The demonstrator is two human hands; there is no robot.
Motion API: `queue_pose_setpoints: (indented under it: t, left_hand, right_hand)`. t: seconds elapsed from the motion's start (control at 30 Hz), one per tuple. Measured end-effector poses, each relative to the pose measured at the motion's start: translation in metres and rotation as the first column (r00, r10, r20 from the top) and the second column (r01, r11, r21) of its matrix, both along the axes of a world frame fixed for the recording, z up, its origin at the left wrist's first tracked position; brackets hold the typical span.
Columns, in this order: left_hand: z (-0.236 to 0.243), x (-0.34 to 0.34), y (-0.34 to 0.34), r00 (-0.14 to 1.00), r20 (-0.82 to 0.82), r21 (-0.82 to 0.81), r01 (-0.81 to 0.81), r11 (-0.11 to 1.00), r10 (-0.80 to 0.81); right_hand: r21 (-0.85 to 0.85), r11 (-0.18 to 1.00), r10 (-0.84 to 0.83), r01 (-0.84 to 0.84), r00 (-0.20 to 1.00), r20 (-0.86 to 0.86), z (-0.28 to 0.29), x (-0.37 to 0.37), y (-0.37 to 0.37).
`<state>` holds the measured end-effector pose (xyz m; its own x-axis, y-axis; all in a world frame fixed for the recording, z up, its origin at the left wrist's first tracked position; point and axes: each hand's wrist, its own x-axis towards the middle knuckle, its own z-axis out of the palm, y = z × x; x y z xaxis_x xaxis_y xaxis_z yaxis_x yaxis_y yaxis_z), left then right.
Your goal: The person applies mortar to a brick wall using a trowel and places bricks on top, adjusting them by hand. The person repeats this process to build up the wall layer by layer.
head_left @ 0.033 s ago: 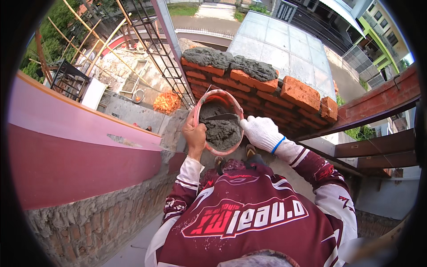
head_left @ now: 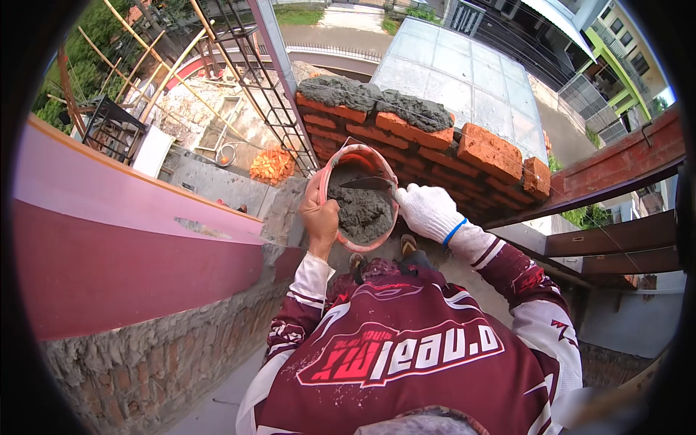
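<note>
Brick wall (head_left: 426, 155) ahead, rebar cage (head_left: 279, 116) to its left (left hand (head_left: 319, 217), fingers round bucket rim (head_left: 357, 149); right hand (head_left: 429, 212), fingers round trowel (head_left: 371, 183))

I watch through one head-worn fisheye, looking steeply down and forward over the shirt (head_left: 413, 308), which fills the near lower part. The bucket (head_left: 370, 158) sits close, near centre; the brick wall (head_left: 428, 156) lies just beyond, the ground (head_left: 203, 175) far below.

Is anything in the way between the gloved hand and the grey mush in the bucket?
Nothing visible is. The bucket is open on top, and the trowel in the right hand reaches inside to the mortar. The left hand grips the opposite side.
</note>
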<state>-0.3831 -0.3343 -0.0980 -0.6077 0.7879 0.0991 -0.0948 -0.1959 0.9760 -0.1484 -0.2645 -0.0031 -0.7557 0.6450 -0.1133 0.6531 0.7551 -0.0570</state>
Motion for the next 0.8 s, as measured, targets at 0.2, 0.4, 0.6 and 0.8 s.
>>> queue_pose_setpoints:
  t: [0.2, 0.4, 0.6, 0.8]
  left_hand:
    - [0.008, 0.008, 0.005, 0.995, -0.093, -0.020, 0.016, 1.000, -0.017]
    - [-0.016, -0.018, 0.011, 0.999, 0.006, -0.021, 0.038, 0.999, -0.038]
    - [-0.028, -0.025, 0.011, 0.995, 0.093, -0.065, 0.039, 0.997, -0.033]
    - [-0.026, -0.006, 0.013, 0.992, -0.117, -0.092, 0.033, 0.995, -0.043]
  right_hand:
    - [-0.598, 0.796, -0.098, 0.099, 0.995, 0.033, -0.059, -0.026, 0.003]
    - [-0.844, 0.535, -0.288, 0.016, 0.943, -0.165, -0.060, -0.025, -0.016]
    - [-0.055, 0.998, 0.031, -0.033, 0.999, -0.028, -0.035, -0.019, -0.027]
    - [-0.148, 0.971, -0.187, 0.190, 0.982, 0.036, -0.008, -0.011, 0.011]
